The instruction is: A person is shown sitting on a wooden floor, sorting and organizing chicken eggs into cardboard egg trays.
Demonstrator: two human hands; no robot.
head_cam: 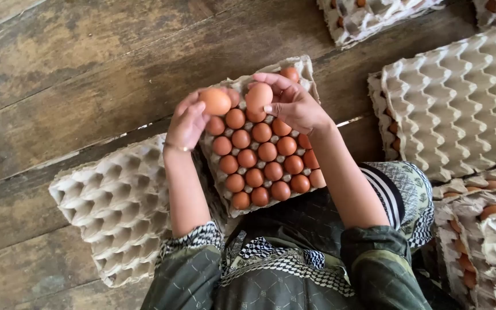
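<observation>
Seated on a worn wooden plank floor, with a pulp egg tray resting on the lap and nearly filled with brown eggs. Left hand closed around one brown egg, held just above the tray's upper left corner; right hand curled about a second, paler brown egg, pinched between thumb and fingers over the upper middle of the tray. Five rows of eggs already seated in their cups, packed close from the near edge up toward the far one, plus one more egg showing beyond the right hand at the far right corner. Remaining open cups most likely in the far row under the two hands, though hidden by them, so not countable. Judged well along: most of the tray loaded, only the last few places at the top left to take the two eggs in hand. Just beside the left forearm, an empty tray stack lying on the floor, cups bare. On the right, another stack of trays with an empty one on top and eggs peeping out at its left edge, and nearer the knee further trays with eggs partly covered. More trays at the far top edge, cut off by the frame.
</observation>
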